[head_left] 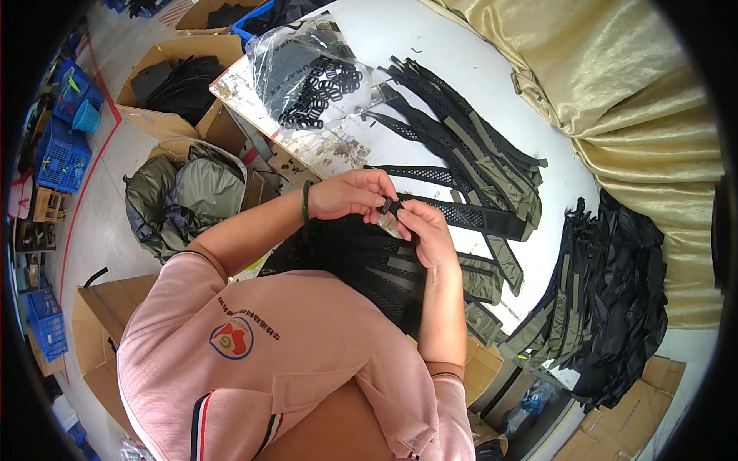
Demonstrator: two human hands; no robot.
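Over the near side of the white table (pixel 338 154), my two hands meet. My left hand (pixel 355 194) pinches a small black buckle (pixel 386 206) between thumb and fingertips. Right beside it, my right hand (pixel 427 232) is closed on a short black strap end (pixel 396 208), which touches the buckle; whether it is threaded through cannot be made out. Black mesh and olive shoulder straps (pixel 469 165) lie fanned out beyond my hands. More dark straps (pixel 377 269) are bunched between my arms and the table edge.
A clear plastic bag (pixel 296 65) with many black buckles sits on the table. Black straps (pixel 607 300) hang in a heap at the right edge. Cardboard boxes (pixel 165 115) and olive fabric bundles (pixel 207 188) stand at left. A gold curtain (pixel 607 92) borders the far side.
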